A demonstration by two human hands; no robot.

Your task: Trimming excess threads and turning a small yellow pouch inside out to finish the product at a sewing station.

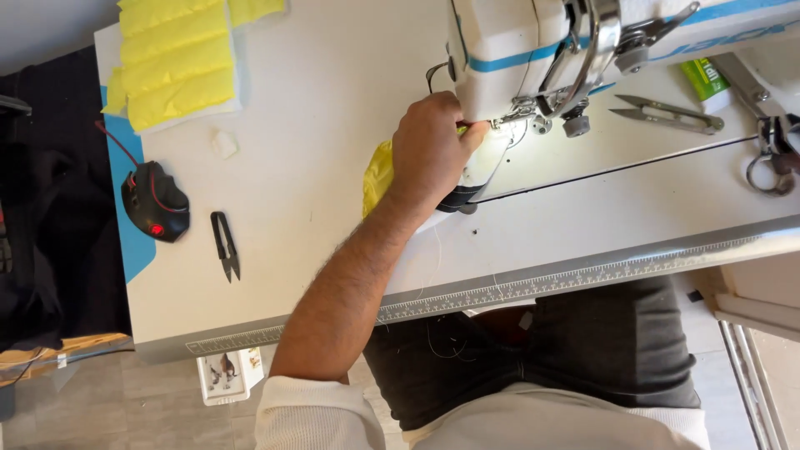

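Note:
My left hand [429, 150] reaches in from the lower left and lies on a piece of yellow fabric [377, 177] on the white sewing table [317, 125]. Its fingertips are closed on the fabric right at the presser foot [515, 117] of the white sewing machine [517, 42]. A white and black part of the piece [468, 193] shows just under the hand, lit by the machine lamp. My right hand is out of view.
A stack of yellow quilted pieces [175, 62] lies at the far left. A black and red mouse [154, 202] and black thread snips [225, 246] sit on the left. On the right are silver snips [667, 115], a green tube [704, 79] and scissors [771, 146]. A measuring strip [500, 292] edges the table.

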